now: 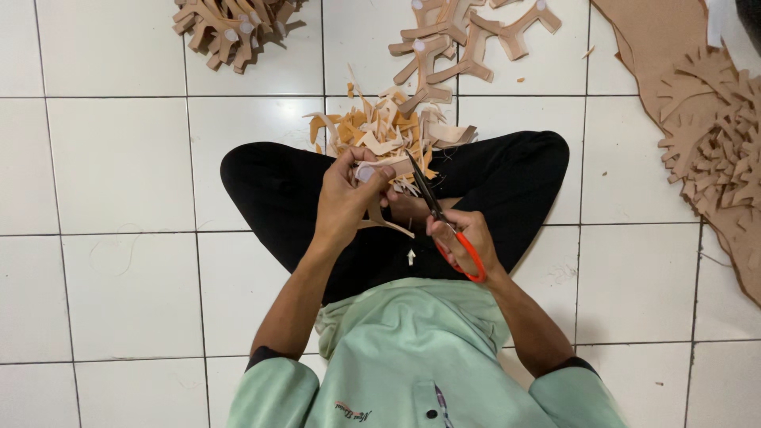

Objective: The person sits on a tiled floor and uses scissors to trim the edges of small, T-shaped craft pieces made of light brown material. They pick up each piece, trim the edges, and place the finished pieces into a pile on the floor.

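Left hand [345, 198] is closed around a tan cut-out piece [379, 170], pinching it between thumb and fingers above the lap; a thin forked leg of the same piece hangs below the hand toward the person's knees. Right hand [460, 242] grips a pair of scissors [440, 218] with orange-red handles, fingers through the loops, and the dark blades point up and to the left, their tips reaching the piece held by the other hand.

Seen from the head camera, the person sits cross-legged on a white tiled floor [119, 158], in black trousers [507, 174] and a pale green shirt [412, 349]. Just beyond the hands, on the floor in front of the crossed legs, lies a heap of scraps [372, 127] in tan and orange slivers. Farther on, near the upper middle, a loose group of finished branching pieces [468, 43] lies on the tiles, several with a small white dot on them. At the upper left sits another pile of similar pieces [230, 28]. Along the right edge a large brown sheet [658, 32] spreads over the floor, and a mound of jagged cut shapes [717, 135] rests on it.
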